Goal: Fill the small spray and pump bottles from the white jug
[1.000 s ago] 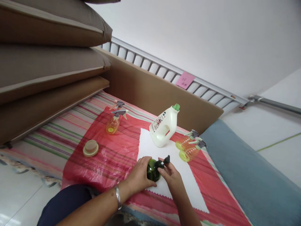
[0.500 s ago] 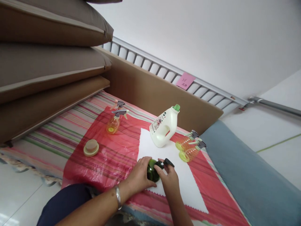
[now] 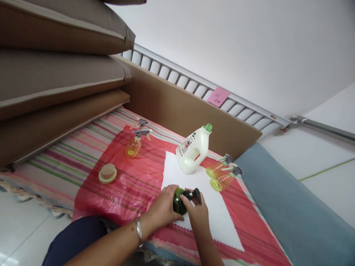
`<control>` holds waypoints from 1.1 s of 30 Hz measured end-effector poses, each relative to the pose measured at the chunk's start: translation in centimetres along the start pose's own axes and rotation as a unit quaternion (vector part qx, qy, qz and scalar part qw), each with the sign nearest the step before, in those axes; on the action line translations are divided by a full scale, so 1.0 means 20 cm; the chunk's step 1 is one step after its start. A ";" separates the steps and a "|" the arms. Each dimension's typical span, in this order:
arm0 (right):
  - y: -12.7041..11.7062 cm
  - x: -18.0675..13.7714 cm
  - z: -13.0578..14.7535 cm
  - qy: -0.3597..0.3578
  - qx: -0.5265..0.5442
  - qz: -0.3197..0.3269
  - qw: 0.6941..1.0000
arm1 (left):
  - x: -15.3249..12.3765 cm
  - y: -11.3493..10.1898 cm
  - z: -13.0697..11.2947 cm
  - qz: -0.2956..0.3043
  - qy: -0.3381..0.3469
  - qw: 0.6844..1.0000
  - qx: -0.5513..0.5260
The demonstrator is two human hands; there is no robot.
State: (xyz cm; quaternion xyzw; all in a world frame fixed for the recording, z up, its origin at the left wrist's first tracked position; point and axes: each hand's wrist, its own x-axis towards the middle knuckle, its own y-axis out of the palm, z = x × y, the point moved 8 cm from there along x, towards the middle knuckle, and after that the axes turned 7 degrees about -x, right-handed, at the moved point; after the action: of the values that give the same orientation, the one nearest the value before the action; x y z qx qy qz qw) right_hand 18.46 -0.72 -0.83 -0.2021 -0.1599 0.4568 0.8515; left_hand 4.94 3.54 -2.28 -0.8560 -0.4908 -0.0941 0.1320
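Observation:
A dark green pump bottle is between my hands over the white sheet. My left hand wraps round the bottle's body. At its neck, my right hand closes its fingers round the black pump top. Beyond them stands a white jug with a handle and an uncovered mouth with a green insert. A pale round cap lies apart from it, to the left.
Spray bottles with yellow liquid stand at the left and right of the red plastic sheet. Striped cloth lies beneath. Stacked cushions rise at left; a brown board and a white radiator line the back.
My right hand has turned the pump top a little, so its spout now points more downward. My left hand keeps its hold on the bottle.

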 end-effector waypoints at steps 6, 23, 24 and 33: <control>0.01 -0.02 0.09 -0.044 0.032 0.075 0.996 | 0.00 0.01 0.02 0.005 0.000 1.000 0.009; -0.02 -0.01 0.15 -0.056 -0.050 0.080 0.994 | 0.00 0.01 0.01 0.010 0.002 1.000 0.005; -0.02 -0.01 0.15 -0.057 -0.044 0.088 0.994 | 0.00 0.01 0.01 0.012 0.001 1.000 0.007; -0.02 -0.01 0.12 -0.044 -0.049 0.093 0.993 | 0.00 0.01 0.02 0.010 -0.004 1.000 0.003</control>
State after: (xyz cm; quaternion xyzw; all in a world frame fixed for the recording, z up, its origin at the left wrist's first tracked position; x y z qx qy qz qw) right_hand 17.52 -0.62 1.42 -0.2370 -0.1997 0.5342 0.7865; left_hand 5.14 3.58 -2.68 -0.8606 -0.4834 -0.0883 0.1338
